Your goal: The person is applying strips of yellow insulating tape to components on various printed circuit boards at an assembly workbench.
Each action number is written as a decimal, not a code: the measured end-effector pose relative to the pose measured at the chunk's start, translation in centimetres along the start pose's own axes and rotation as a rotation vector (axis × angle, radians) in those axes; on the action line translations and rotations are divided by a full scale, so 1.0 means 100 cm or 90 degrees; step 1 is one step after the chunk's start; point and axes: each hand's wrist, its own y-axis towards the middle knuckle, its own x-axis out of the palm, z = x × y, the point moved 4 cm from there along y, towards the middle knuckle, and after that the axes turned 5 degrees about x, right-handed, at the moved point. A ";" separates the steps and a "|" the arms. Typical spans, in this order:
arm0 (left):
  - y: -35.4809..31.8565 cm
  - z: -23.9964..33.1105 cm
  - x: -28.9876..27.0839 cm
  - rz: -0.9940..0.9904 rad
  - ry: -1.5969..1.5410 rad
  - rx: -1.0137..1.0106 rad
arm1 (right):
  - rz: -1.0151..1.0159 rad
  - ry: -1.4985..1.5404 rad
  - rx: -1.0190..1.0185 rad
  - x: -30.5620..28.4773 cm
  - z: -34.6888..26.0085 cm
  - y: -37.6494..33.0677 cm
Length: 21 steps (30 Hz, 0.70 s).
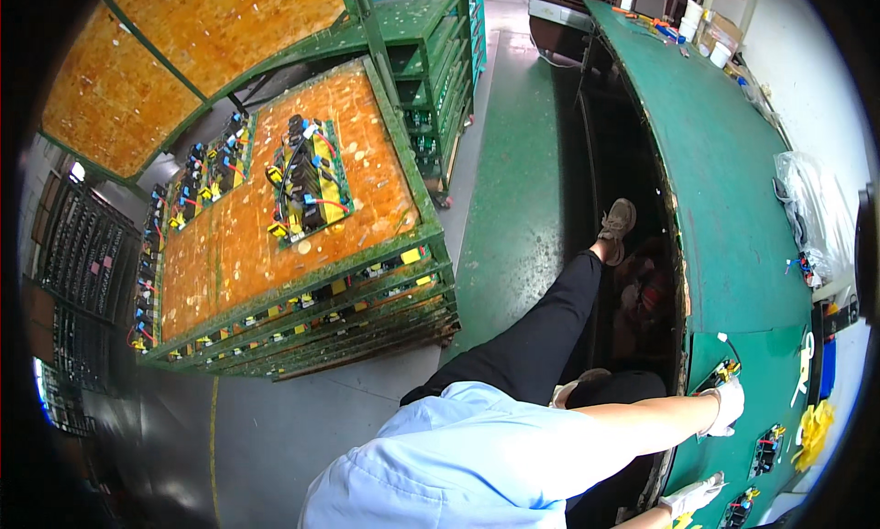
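My left hand (725, 410), in a white glove, is closed at the near edge of a small circuit board (717, 378) with yellow and dark parts and a thin wire. Its fingertips are partly hidden. Nearer the lower edge, my right hand (694, 497), gloved too, lies low over the green bench with fingers stretched out and nothing visible in them. To its right is another circuit board (739, 509), and beyond that a further circuit board (766, 450).
The green workbench (733, 254) runs along the right wall, with yellow material (813, 435) and a clear plastic bag (811, 208) by the wall. At left stands a green rack (431, 236) with an orange-brown top (247, 272) carrying several larger circuit boards (310, 181).
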 end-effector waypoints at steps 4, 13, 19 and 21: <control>-0.004 0.001 0.003 0.024 0.001 0.004 | -0.019 0.016 -0.020 0.001 -0.015 -0.007; -0.004 0.008 0.002 0.057 0.032 0.028 | -0.003 0.015 -0.013 -0.007 -0.026 -0.015; -0.005 0.006 0.004 0.085 0.019 0.037 | -0.002 0.026 0.001 -0.006 -0.036 -0.020; -0.006 0.008 0.004 0.094 0.021 0.041 | 0.001 0.002 0.004 -0.007 -0.042 -0.021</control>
